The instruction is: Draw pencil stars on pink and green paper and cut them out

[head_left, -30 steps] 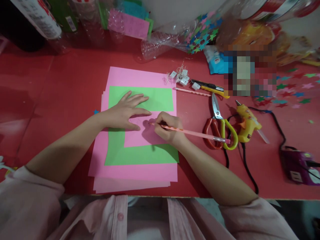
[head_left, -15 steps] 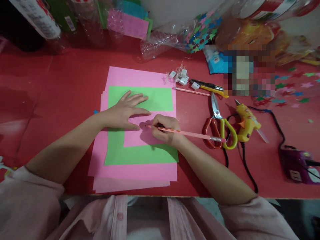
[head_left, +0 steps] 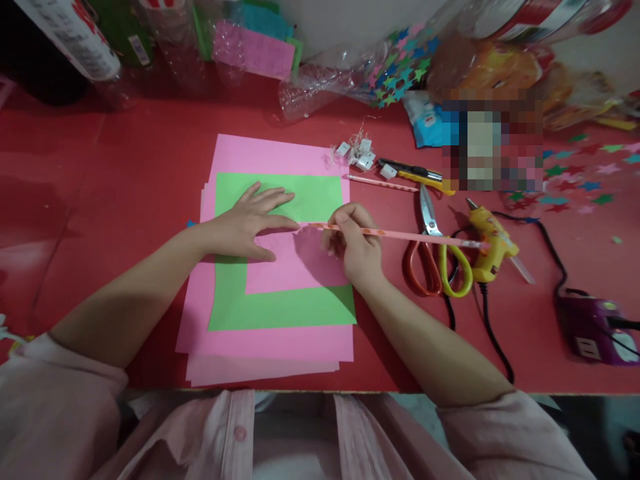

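My left hand [head_left: 255, 223] lies flat with fingers spread across a green sheet [head_left: 280, 312] and the left part of a smaller pink paper [head_left: 280, 272] on top of it. In my right hand [head_left: 357, 243] is a long pink pencil [head_left: 410, 235] with orange marks, pinched near its point. The pencil's tip is at the upper part of the small pink paper, close to my left index fingertip. Faint lines show on that paper, but I cannot make them out. Beneath the green sheet lies a stack of larger pink sheets [head_left: 275, 345].
To the right are scissors [head_left: 430, 230], a yellow glue gun [head_left: 490, 243], a purple power socket box [head_left: 593, 330] and black cables. A cutter knife [head_left: 417, 175], a second pencil [head_left: 383, 182] and white tags [head_left: 363, 157] lie behind the papers. Clear plastic bottles [head_left: 320, 87] line the back.
My right hand has moved up and to the right, bringing the pencil's point higher on the small pink paper. The pencil now lies flatter. My left hand stays almost where it was.
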A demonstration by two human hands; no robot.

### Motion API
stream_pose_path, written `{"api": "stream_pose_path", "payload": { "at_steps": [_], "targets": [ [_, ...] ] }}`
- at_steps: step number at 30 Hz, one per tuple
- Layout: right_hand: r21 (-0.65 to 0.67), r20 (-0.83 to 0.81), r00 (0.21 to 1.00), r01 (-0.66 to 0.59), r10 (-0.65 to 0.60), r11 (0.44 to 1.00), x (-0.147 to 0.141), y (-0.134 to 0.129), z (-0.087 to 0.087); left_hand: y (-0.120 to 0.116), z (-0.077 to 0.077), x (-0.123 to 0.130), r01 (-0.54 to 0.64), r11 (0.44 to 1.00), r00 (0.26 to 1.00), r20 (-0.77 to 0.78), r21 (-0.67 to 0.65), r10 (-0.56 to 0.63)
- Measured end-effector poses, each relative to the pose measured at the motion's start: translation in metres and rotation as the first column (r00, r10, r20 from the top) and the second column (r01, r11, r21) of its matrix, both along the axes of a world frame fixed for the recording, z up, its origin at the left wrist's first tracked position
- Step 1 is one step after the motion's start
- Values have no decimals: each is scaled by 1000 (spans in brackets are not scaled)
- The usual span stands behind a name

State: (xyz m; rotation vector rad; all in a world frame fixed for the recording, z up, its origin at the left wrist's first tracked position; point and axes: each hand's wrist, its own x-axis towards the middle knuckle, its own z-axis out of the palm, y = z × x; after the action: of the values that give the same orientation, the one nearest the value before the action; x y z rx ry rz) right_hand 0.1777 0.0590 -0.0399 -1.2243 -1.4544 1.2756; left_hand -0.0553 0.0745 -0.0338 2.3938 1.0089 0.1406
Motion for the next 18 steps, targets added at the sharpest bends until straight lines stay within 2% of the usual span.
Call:
{"api": "stream_pose_path", "payload": {
  "at_steps": [4, 10, 13, 18],
  "targets": [
    [13, 6, 999, -40, 40, 999, 4, 1, 4, 2, 2, -3, 25, 1000, 1000, -12, -12, -25],
    [78, 126, 954, -281, 270, 956, 4, -2, 8, 0, 3, -1, 3, 1000, 1000, -5, -3, -3],
    [86, 192, 942, -297, 277, 951, 2, -5, 6, -1, 1, 1, 0, 1000, 1000, -13, 7, 0],
    [120, 308, 929, -254, 207, 960, -2, -6, 2, -1, 0, 1, 29, 999, 999, -32, 15, -29]
  ]
}}
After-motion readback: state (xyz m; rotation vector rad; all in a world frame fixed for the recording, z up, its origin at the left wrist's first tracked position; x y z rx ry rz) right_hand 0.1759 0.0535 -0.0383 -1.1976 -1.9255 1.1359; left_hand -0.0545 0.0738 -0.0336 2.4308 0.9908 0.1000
